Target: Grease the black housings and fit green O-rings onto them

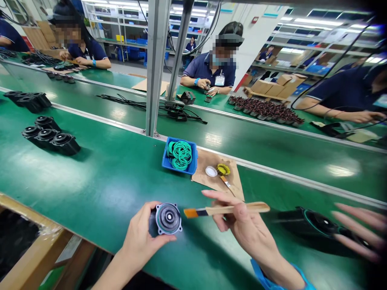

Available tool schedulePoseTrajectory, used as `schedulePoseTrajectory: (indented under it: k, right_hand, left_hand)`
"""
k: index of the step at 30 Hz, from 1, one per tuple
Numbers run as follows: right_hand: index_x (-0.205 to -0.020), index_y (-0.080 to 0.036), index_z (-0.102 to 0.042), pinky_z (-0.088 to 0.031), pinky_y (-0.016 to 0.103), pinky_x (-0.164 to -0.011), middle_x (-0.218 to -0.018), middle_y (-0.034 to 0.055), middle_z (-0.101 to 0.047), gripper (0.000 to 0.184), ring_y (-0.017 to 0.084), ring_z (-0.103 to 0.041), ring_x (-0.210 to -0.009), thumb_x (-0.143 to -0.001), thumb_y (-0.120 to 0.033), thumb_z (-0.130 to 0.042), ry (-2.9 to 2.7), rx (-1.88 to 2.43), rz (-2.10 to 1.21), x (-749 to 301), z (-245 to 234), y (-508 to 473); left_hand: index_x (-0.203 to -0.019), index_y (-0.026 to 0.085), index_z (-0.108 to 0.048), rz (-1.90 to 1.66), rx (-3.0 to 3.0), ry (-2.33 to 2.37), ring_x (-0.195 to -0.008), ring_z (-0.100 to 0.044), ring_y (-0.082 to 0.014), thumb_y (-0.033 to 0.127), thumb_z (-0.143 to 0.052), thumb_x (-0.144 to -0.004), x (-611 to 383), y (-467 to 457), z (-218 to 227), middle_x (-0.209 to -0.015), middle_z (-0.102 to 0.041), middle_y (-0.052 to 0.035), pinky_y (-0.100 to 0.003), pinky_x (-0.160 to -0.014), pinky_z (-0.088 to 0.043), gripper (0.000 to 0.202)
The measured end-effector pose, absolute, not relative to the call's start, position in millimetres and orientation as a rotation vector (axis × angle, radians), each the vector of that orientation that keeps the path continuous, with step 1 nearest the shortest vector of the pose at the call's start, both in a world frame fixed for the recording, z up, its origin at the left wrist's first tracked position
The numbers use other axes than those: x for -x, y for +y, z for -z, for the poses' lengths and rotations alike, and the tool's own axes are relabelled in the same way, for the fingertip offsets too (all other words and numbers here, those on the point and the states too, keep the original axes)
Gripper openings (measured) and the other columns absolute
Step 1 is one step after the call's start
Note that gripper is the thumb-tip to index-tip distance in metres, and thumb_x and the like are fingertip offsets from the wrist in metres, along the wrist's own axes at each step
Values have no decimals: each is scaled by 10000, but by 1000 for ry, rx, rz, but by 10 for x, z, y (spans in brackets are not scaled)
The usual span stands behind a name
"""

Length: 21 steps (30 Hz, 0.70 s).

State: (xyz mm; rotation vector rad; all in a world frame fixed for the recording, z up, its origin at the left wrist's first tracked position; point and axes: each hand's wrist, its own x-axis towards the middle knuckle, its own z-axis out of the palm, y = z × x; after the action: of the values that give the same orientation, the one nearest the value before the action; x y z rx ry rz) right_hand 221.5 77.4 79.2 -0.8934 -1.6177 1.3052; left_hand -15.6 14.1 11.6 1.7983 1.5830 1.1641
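My left hand [138, 237] is wrapped round a black round-faced housing [169, 218], its flanged end facing up with a green ring around the rim. In my right hand [249, 229] is a flat paintbrush [219, 210] with a wooden handle, held between the fingers. The orange bristles point left, a short way from the housing's right edge and apart from it. Beyond my hands a blue bin [194, 161] holds many green rubber rings [181, 155]. On a cardboard sheet [205, 157] beside it are a yellow-stained container [223, 169], a white lid [211, 171] and a second brush [225, 181].
Several black housings [50, 135] stand on the left of the green table. More housings [320, 225] lie at right, near another person's blurred hand [359, 229]. A metal post [154, 72] rises at the back. Co-workers [211, 70] sit across the conveyor.
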Motion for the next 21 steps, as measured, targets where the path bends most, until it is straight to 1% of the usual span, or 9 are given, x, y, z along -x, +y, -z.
schedulePoseTrajectory:
  k: [2,3,5,7,9,12,14,17,21]
  right_hand:
    - [-1020,-194,-723,-413,244,-450,-559,3,-589,502,142,-511,-491,-1005,-617,-453,-1573,899,-1311,-2208,-839,779]
    - [-966,-197,-713,-427,233,-450,-580,7,-608,464,134,-523,-493,-1000,-600,-486,-1541,887,-1379,-2198,-857,778]
    - [-924,-193,-676,-437,209,-435,-599,3,-633,398,113,-526,-467,-984,-566,-553,-1471,872,-1580,-2168,-877,764]
    - [-901,-180,-641,-444,196,-424,-591,4,-646,395,100,-529,-440,-960,-568,-599,-1423,882,-1758,-2130,-872,735]
    - [-863,-169,-614,-455,192,-422,-573,14,-653,446,99,-542,-432,-937,-608,-609,-1402,902,-1859,-2089,-853,701]
    - [-831,-163,-597,-467,191,-431,-564,21,-659,483,95,-554,-428,-915,-638,-618,-1404,943,-1887,-2033,-821,665]
    - [-821,-163,-591,-477,200,-437,-567,21,-661,488,99,-561,-431,-910,-642,-622,-1401,968,-1870,-2004,-808,657]
    - [-819,-167,-585,-486,210,-443,-571,18,-659,488,106,-568,-439,-903,-646,-627,-1394,975,-1859,-1974,-793,661]
    - [-825,-164,-583,-485,200,-452,-572,14,-655,498,98,-566,-446,-899,-654,-627,-1392,972,-1864,-1954,-761,674]
  left_hand:
    - [-1109,234,-569,-1183,-1808,1589,-854,-757,-240,380,-928,-630,160,136,-108,-990,-762,-22,-336,-744,-614,616]
    - [-1113,236,-565,-1193,-1816,1589,-854,-757,-239,389,-928,-630,163,132,-101,-991,-762,-21,-333,-738,-613,623]
    - [-1124,241,-557,-1204,-1830,1580,-856,-758,-234,391,-927,-636,167,125,-89,-1000,-762,-17,-323,-731,-611,630]
    - [-1133,245,-555,-1208,-1834,1572,-866,-757,-230,380,-928,-640,165,119,-84,-1009,-760,-14,-313,-734,-609,633]
    - [-1137,244,-555,-1212,-1828,1570,-863,-755,-225,362,-932,-637,161,115,-85,-1008,-756,-11,-308,-742,-608,637]
    - [-1144,244,-551,-1213,-1827,1570,-853,-752,-219,344,-935,-636,157,110,-86,-1001,-750,-6,-308,-754,-609,644]
    - [-1162,246,-543,-1212,-1848,1565,-882,-753,-224,343,-934,-639,160,108,-81,-1023,-749,-12,-307,-766,-610,660]
    - [-1179,250,-532,-1216,-1881,1563,-913,-755,-228,348,-936,-637,166,107,-70,-1049,-747,-20,-301,-780,-612,683]
    - [-1176,252,-527,-1218,-1899,1564,-912,-759,-230,362,-941,-626,167,113,-69,-1044,-748,-22,-303,-781,-616,698]
